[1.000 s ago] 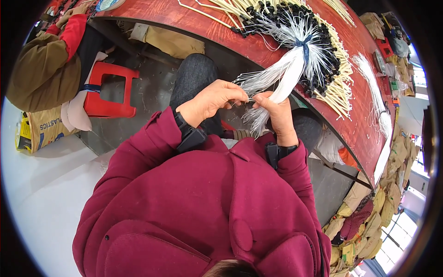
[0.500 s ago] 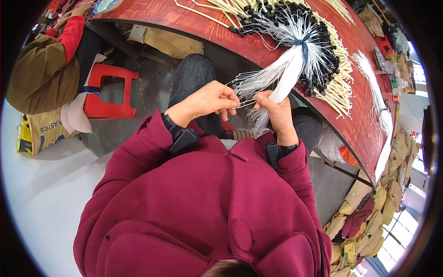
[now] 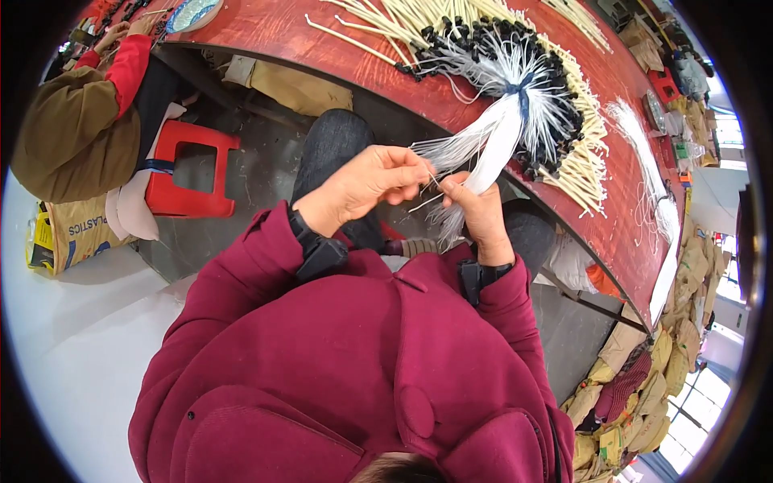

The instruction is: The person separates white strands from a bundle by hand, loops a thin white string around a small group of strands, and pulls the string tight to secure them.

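Note:
My left hand (image 3: 378, 179) is closed in a pinch on thin white string close to the table's front edge. Just right of it, my right hand (image 3: 479, 211) pinches string between thumb and forefinger. The fingertips are a short gap apart, and fine strands cross between them. A thick hank of white strings (image 3: 501, 141) runs from the table down by my right hand, its loose ends hanging below. A dark blue tie (image 3: 520, 87) binds the hank. Around it fan cream-coloured sticks (image 3: 592, 149) with black ends (image 3: 564, 137), from which the strings lead.
The red tabletop (image 3: 282, 28) curves across ahead of me. On it lie another white string bundle (image 3: 644, 161) at right and a bowl (image 3: 192, 14) at far left. A red stool (image 3: 193, 169) and a seated person (image 3: 76, 133) are left. Stacked sacks (image 3: 644, 394) stand at lower right.
My left hand has shifted slightly right, bringing its fingertips nearer to my right hand's. The view has moved a little. Both hands still pinch string.

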